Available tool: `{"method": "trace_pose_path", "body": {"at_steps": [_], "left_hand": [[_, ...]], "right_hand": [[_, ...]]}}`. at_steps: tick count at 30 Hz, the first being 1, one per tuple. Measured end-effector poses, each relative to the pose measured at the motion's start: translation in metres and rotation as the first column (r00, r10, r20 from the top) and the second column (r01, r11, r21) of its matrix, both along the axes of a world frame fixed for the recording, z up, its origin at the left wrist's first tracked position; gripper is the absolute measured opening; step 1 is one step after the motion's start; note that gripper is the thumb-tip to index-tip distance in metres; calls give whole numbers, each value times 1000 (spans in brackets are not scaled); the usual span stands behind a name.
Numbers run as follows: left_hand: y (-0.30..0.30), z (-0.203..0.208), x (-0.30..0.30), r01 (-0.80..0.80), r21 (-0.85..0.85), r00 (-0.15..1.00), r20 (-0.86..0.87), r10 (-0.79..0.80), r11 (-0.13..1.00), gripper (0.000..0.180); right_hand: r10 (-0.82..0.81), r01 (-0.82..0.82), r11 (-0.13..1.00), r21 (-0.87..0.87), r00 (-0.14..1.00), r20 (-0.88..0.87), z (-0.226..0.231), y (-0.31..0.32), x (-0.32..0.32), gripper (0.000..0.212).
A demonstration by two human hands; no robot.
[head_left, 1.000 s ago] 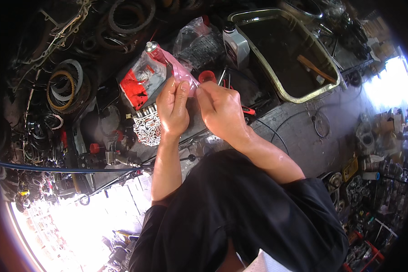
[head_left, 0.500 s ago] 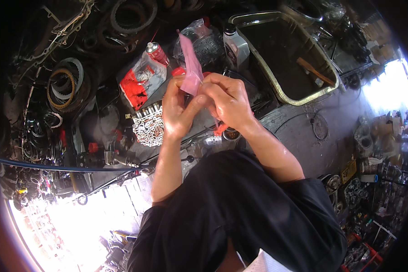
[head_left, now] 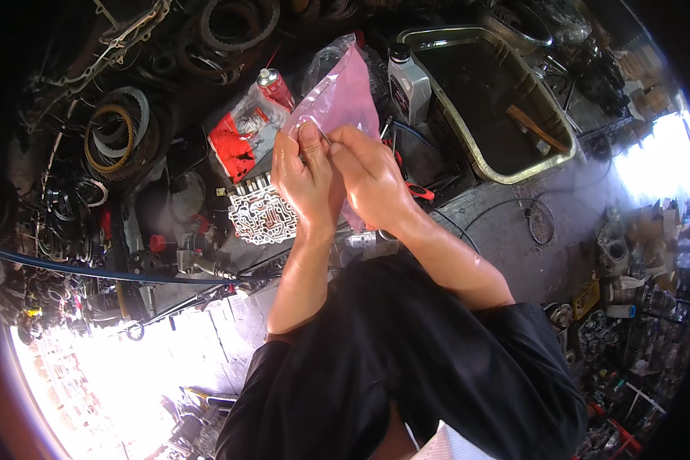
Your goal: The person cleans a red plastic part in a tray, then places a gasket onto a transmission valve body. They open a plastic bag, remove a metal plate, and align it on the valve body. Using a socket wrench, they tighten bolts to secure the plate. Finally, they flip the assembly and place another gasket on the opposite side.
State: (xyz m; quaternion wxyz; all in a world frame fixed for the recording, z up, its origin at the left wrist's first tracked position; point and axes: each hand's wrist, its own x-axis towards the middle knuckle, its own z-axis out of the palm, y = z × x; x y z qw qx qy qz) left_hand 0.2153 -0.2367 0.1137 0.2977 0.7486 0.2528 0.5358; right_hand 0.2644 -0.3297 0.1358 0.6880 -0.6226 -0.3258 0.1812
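Note:
Between my hands is a thin pink plastic bag [head_left: 347,92], spread out and rising to a point away from me. My left hand [head_left: 308,172] pinches its near edge between thumb and fingers. My right hand [head_left: 372,175] is closed on the same edge, close beside the left. Part of the bag hangs down behind my hands, and whether it holds anything I cannot tell. Just left of my left hand lies a metal valve body [head_left: 261,215] with a maze of channels. A red spray can [head_left: 276,90] stands beyond it, next to a red and white plastic package [head_left: 241,134].
A grey oil bottle [head_left: 409,88] stands right of the bag. Beside it is a large metal pan [head_left: 479,157] of dark liquid, with a wooden-handled tool [head_left: 537,129] in it. Red-handled pliers [head_left: 420,192] lie by my right wrist. Clutch rings [head_left: 107,142] are stacked at left.
The pink bag was narrow and folded; now it is spread wide. My left hand has moved slightly right and turned, its thumb now pointing up. My right hand stays closed on the bag.

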Motion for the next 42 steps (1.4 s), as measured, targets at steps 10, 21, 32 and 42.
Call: {"method": "trace_pose_path", "body": {"at_steps": [10, 21, 32, 42], "left_hand": [[5, 5, -3, -103, 229, 995, 27, 100, 968, 27], [4, 52, 0, 104, -325, 992, 108, -72, 940, 33], [16, 41, 18, 32, -114, 986, 164, -13, 993, 46], [14, 38, 13, 153, -307, 957, 284, -63, 940, 42]], "right_hand": [[-44, 40, 998, 44, 994, 104, 0, 3, -7, 15], [-213, 113, 958, 262, 895, 393, 3, 16, -9, 15], [376, -261, 926, 273, 581, -722, 18, 8, 18, 24], [484, -228, 867, 443, 174, -858, 21, 10, 29, 30]]}}
